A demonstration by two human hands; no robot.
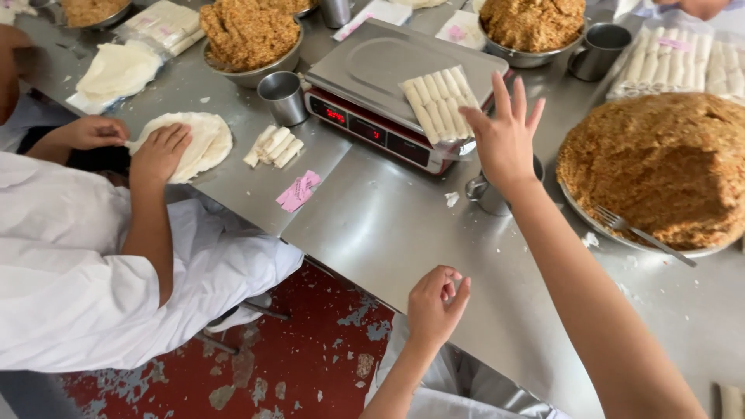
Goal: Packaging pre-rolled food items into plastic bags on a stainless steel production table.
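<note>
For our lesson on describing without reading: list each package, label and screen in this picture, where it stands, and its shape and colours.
Scale display: front of the steel scale, centre; dark strip, red glowing digits.
Pink slip: flat on the table, left of the scale; small rectangle.
Clear bag of rolls: top right; pink label.
Clear wrapper pack: top left; pale contents, pink label.

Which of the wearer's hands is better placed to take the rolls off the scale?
The right hand: it is raised, fingers spread, right beside the row of pale rolls on the scale. The left hand is curled near the table edge, farther off.
</note>
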